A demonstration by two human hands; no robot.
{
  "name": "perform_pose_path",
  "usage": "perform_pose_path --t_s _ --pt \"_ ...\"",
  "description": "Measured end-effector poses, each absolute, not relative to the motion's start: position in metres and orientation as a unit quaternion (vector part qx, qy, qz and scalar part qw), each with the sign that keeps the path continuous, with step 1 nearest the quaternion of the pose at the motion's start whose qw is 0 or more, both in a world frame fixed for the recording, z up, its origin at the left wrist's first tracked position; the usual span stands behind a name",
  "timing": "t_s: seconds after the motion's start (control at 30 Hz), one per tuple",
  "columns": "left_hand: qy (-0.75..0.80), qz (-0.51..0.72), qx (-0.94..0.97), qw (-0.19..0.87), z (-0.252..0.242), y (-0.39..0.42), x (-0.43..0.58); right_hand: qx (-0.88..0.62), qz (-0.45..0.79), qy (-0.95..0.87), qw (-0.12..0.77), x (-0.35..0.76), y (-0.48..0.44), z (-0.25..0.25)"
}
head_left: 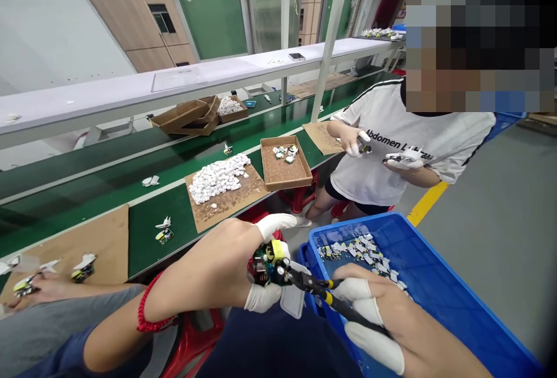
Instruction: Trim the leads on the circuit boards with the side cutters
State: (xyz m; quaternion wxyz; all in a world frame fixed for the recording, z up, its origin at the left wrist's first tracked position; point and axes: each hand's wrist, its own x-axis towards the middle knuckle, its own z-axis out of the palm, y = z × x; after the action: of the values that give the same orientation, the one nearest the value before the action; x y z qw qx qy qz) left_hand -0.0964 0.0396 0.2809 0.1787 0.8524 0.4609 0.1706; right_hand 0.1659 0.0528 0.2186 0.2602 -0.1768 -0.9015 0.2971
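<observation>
My left hand [237, 262], with white finger cots on its thumb and fingers, grips a small circuit board [267, 265] bearing a yellow transformer. A pale grey flat piece [293, 299] hangs at the board's lower right. In my right hand [378, 314], also in finger cots, is a pair of black pliers [333, 299] with yellow bands on the handles. The pliers' jaws touch the board's right side; whether they close on a part I cannot tell. Right below the pliers stands a blue bin [413, 233] with many boards [369, 253] lying in it.
A green workbench [143, 250] runs along the left. On it lie cardboard with a heap of white pieces [220, 177], a cardboard tray [287, 180] holding several boards, and stacked cardboard boxes [187, 117]. A co-worker [391, 134] stands at right; another person's hand [46, 288] shows at left.
</observation>
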Motion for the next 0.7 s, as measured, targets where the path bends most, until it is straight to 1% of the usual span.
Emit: perform_pose_path --t_s 0.07,0.1,0.17,0.2,0.23,0.3,0.37,0.43,0.5,0.53,0.6,0.7 --pt "0.450 0.172 0.859 0.175 0.285 0.043 -0.099 -0.169 0.441 -0.840 0.266 0.162 0.057 0.213" --pt "0.446 0.176 0.860 0.173 0.286 0.045 -0.101 -0.166 0.490 -0.809 0.279 0.161 0.058 0.210" --pt "0.437 0.190 0.863 0.168 0.288 0.049 -0.105 -0.160 0.536 -0.769 0.310 0.161 0.059 0.202" --pt "0.429 0.200 0.865 0.166 0.288 0.051 -0.107 -0.160 0.530 -0.768 0.323 0.162 0.059 0.198" --pt "0.419 0.212 0.868 0.162 0.286 0.052 -0.109 -0.172 0.504 -0.776 0.337 0.164 0.059 0.195" --pt "0.397 0.241 0.874 0.143 0.279 0.057 -0.114 -0.222 0.399 -0.811 0.366 0.169 0.059 0.188" --pt "0.369 0.265 0.883 0.116 0.270 0.061 -0.119 -0.296 0.246 -0.837 0.390 0.178 0.061 0.178" --pt "0.331 0.282 0.897 0.082 0.263 0.066 -0.122 -0.381 0.078 -0.824 0.411 0.190 0.064 0.163" --pt "0.280 0.306 0.908 0.062 0.261 0.069 -0.125 -0.473 -0.037 -0.773 0.421 0.207 0.066 0.145" --pt "0.259 0.321 0.909 0.067 0.261 0.069 -0.126 -0.517 -0.052 -0.741 0.425 0.215 0.066 0.135" --pt "0.234 0.344 0.903 0.111 0.260 0.069 -0.128 -0.591 -0.010 -0.679 0.436 0.231 0.063 0.119" --pt "0.241 0.373 0.866 0.228 0.247 0.064 -0.129 -0.628 0.065 -0.632 0.450 0.242 0.056 0.108"
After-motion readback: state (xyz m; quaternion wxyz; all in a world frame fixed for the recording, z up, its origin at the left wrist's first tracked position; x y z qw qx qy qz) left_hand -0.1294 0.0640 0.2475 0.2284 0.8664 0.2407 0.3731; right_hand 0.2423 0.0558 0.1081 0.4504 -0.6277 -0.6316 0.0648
